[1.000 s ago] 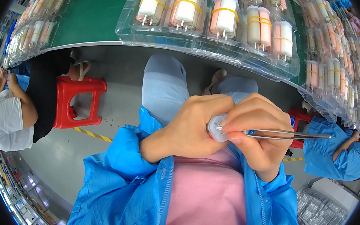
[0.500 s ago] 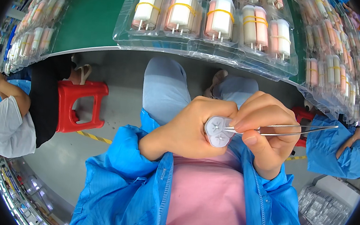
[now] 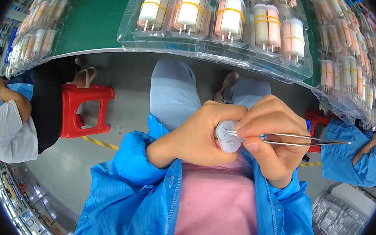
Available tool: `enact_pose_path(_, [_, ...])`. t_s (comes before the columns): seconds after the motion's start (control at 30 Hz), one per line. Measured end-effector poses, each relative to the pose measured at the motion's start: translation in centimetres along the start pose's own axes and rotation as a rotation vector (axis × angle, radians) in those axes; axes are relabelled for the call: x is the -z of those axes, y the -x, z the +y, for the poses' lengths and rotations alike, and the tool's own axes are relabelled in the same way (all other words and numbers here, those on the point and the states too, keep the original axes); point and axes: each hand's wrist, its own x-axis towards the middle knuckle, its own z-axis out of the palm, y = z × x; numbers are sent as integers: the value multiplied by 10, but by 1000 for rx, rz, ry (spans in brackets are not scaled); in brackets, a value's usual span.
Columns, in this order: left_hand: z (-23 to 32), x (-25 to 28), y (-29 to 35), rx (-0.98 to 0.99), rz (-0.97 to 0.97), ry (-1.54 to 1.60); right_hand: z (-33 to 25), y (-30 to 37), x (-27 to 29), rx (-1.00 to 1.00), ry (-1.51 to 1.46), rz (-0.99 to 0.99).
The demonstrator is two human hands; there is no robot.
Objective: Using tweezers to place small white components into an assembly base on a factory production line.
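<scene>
My left hand (image 3: 200, 134) is wrapped round a bundle of tubes, hiding most of it. Its white lobed end (image 3: 229, 143) faces up, with small star-shaped marks on the lobes. Between the thumb and fingers of my right hand (image 3: 273, 136) is a pair of metal tweezers (image 3: 302, 140). Their tips touch or nearly touch the upper lobe of the white end, and the handle end points off to the right. Beyond my knees, a clear plastic tray (image 3: 189, 48) on the table holds several similar white, pink and grey tube bundles (image 3: 188, 10) tied with yellow bands.
A green table (image 3: 94, 15) spans the far side. Stacked trays of bundles stand at its left (image 3: 39, 28) and right (image 3: 349, 60). On the left is a red stool (image 3: 86, 108) beside a person (image 3: 11, 120); another person in blue (image 3: 355, 152) is at the right.
The tweezers have turned slightly in my right hand, and their arms look closer together at the handle end. The white end has tilted a little. My left hand keeps its grip.
</scene>
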Motion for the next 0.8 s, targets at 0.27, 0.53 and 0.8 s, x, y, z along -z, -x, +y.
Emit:
enact_pose_path(0.27, [-3,-3,-1,-43,62,-79,-2,-2,-1,-2,54,-29])
enact_pose_path(0.53, [1,-1,-2,-56,80,-154,-1,-1,-2,-1,44,-24])
enact_pose_path(0.8, [-2,-2,-3,-104,80,-184,-2,-5,2,19,75,-80])
